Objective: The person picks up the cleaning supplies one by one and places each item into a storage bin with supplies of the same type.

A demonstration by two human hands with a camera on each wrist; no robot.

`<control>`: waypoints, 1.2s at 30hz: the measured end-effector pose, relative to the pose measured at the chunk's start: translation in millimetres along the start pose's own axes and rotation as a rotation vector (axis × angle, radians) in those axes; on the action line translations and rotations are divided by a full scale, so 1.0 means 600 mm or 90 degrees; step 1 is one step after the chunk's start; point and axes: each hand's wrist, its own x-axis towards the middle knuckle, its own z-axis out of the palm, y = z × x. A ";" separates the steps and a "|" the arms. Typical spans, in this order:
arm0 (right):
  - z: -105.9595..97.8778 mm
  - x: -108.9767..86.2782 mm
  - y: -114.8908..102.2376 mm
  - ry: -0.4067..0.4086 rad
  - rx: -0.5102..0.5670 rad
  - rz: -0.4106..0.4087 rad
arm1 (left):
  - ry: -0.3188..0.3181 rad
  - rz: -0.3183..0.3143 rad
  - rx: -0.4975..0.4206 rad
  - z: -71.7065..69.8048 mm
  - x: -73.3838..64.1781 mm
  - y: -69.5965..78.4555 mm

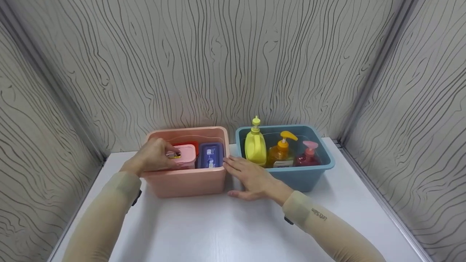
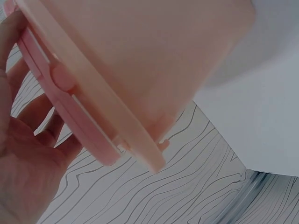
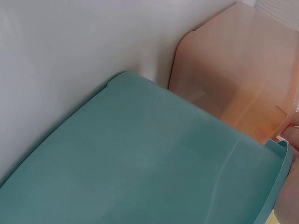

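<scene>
My left hand (image 1: 153,154) reaches over the left end of a peach-pink bin (image 1: 189,185) and grips a pink lidded food container (image 1: 187,153), thumb and fingers across its lid. In the left wrist view the pink container's clip-on lid (image 2: 70,109) stands just above the bin rim (image 2: 112,107), my left fingers along it. Beside it in the bin are a blue lidded box (image 1: 211,154) and a red item (image 1: 192,144), partly hidden. My right hand (image 1: 251,176) lies with straight fingers, their tips at the peach bin's right rim, the palm by the blue-green bin's corner.
A blue-green bin (image 1: 296,178) to the right holds a yellow pump bottle (image 1: 255,145), an orange pump bottle (image 1: 282,154) and a dark pink pump bottle (image 1: 308,156). Both bins stand on a white table (image 1: 218,229), close to a wood-grain patterned back wall (image 1: 233,65). Side panels flank the table.
</scene>
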 end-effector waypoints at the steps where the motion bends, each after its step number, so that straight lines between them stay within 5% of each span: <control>1: 0.000 -0.001 0.000 0.000 0.000 0.000 | -0.001 -0.002 0.000 0.000 0.000 0.000; 23: -0.005 -0.002 -0.005 -0.007 0.004 -0.003 | -0.024 -0.007 0.008 0.013 0.015 -0.009; 30: -0.001 -0.002 -0.002 -0.005 0.006 -0.002 | -0.053 -0.044 -0.010 0.020 0.020 -0.013; 36: -0.002 -0.003 -0.001 -0.002 0.006 -0.003 | -0.030 -0.064 -0.029 0.017 0.020 0.006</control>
